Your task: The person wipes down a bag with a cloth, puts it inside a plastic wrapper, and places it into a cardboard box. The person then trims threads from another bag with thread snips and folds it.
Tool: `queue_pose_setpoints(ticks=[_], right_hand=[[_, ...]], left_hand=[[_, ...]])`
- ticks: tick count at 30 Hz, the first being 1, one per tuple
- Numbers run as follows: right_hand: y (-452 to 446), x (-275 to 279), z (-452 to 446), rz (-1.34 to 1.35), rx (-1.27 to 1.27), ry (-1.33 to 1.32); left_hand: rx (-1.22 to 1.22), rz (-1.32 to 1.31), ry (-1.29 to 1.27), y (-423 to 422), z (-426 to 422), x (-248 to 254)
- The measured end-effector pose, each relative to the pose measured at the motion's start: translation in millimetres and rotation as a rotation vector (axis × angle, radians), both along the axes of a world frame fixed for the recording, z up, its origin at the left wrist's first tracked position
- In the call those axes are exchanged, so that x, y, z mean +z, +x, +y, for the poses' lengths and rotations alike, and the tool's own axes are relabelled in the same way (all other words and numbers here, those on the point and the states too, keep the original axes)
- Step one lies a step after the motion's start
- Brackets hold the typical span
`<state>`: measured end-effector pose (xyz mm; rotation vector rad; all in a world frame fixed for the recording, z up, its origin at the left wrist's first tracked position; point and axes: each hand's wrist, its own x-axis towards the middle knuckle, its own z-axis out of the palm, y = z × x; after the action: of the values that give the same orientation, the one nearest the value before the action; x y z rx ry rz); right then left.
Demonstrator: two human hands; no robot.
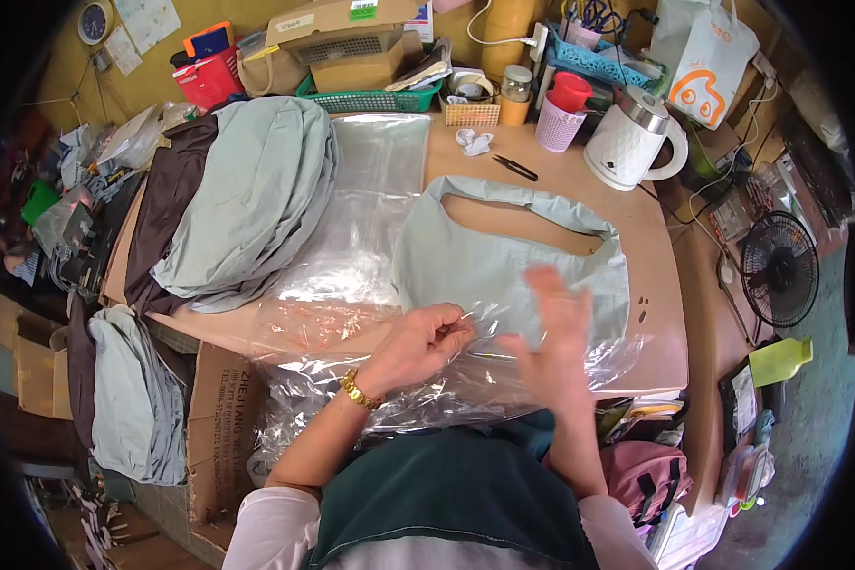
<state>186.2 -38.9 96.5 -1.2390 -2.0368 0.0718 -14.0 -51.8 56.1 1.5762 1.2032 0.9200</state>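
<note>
A pale grey-green cloth bag with a long handle opening lies flat on the table. Over its lower part and along the table's front edge spreads clear plastic film. My left hand, with a gold watch on the wrist, pinches the film at the bag's lower left. Blurred by motion, my right hand is over the bag's lower middle with its fingers apart. More clear plastic sheets lie flat to the left of the bag.
Piled grey-green cloth covers the table's left side. Behind the bag are black thread snips, a pink cup and a white kettle. A cardboard box stands below the front edge; a black fan is at right.
</note>
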Motion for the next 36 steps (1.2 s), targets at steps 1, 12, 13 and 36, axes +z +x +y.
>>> queue_pose_setpoints(ticks=[1,12,13,36], right_hand=[[-1.8,-8.1,6.1,0.005,-0.003,0.001],[-36.5,-39.7,14.9,0.366,0.259,-0.453],[-35.4,-39.6,15.7,0.363,0.258,-0.454],[-45.5,-48.5,34.0,0.838,0.507,-0.881]], left_hand=[[0.000,-0.015,-0.003,-2.6,-2.6,3.4],[0.336,-0.382,-0.204,-17.7,-3.8,2.0],[0.336,-0.385,-0.205,-17.4,-4.9,0.9],[0.308,-0.753,-0.170,-11.4,-14.5,-17.2]])
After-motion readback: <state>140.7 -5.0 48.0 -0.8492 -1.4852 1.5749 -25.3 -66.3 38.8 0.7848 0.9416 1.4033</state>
